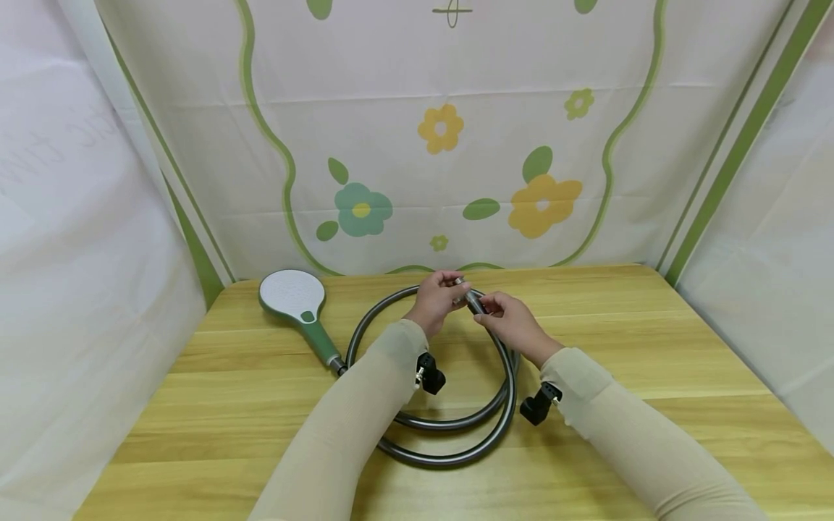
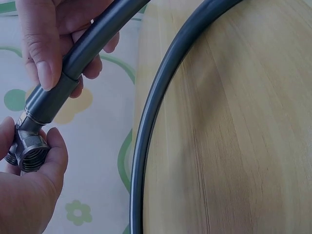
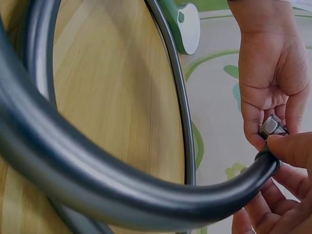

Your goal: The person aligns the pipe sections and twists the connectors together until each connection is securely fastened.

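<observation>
Above the far part of the table, my left hand pinches a small silver metal fitting with a threaded round opening. My right hand grips the dark grey end sleeve of a shower hose. In the left wrist view the sleeve's end meets the fitting at an angle; whether they are screwed together I cannot tell. The hose lies in large loops on the table below both hands. At the left, its other end runs to a green hand shower with a white spray face, lying face up.
A light wooden table carries everything. Behind it hangs a white cloth with printed flowers, and further white cloth walls stand at both sides. Small black cameras are strapped at the wrists.
</observation>
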Motion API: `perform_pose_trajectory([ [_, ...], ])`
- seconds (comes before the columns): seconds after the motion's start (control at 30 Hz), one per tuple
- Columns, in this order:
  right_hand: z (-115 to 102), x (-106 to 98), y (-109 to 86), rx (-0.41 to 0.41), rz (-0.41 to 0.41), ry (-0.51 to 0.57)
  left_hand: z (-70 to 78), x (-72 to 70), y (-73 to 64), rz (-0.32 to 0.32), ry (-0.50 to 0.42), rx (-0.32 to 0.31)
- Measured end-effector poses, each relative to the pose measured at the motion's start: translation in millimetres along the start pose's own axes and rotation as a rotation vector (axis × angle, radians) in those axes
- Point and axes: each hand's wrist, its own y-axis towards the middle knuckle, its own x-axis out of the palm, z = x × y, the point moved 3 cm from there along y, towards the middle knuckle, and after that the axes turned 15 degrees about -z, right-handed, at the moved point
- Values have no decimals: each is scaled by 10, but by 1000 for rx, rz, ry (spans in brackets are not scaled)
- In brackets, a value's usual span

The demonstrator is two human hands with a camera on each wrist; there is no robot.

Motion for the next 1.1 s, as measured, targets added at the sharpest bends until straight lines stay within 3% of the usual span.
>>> perform_pose_trajectory([
  [0.7,-2,11,5,-1,-102,0,14,8,-10,-20,-7,-15],
  [1.1,14,11,18,21,-101,-10,-5,8,-4,-1,3,0],
])
